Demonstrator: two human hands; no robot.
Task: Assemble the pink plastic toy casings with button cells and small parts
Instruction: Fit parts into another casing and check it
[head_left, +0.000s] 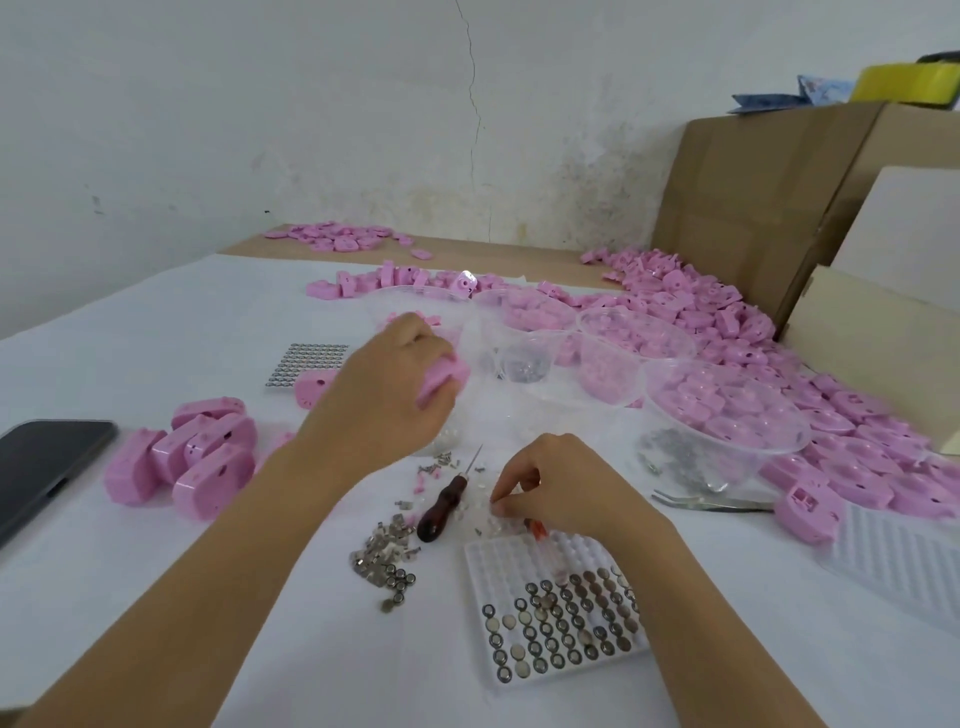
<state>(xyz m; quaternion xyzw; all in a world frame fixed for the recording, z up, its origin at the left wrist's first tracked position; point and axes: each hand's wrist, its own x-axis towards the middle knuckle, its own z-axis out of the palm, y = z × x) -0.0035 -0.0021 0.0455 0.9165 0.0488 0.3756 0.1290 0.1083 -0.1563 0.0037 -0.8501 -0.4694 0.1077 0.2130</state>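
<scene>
My left hand (387, 384) grips a pink casing (447, 378) above the middle of the white table. Nearer to me, my right hand (558, 486) pinches a small clear part (498, 510) from a scatter of tiny parts on the table. Just below it lies a white tray of button cells (558, 629), its near rows filled. A wooden-handled awl (444, 501) rests between my hands, beside a heap of small metal contacts and loose cells (387, 558). A group of assembled pink casings (187, 457) stands to the left.
Clear plastic bowls (727, 410) holding pink parts and screws stand to the right, in front of a large pile of pink casings (727, 322). Tweezers (711, 501) and an empty cell tray (904, 561) lie right. A dark phone (47, 467) sits left. Cardboard boxes (779, 208) rise behind.
</scene>
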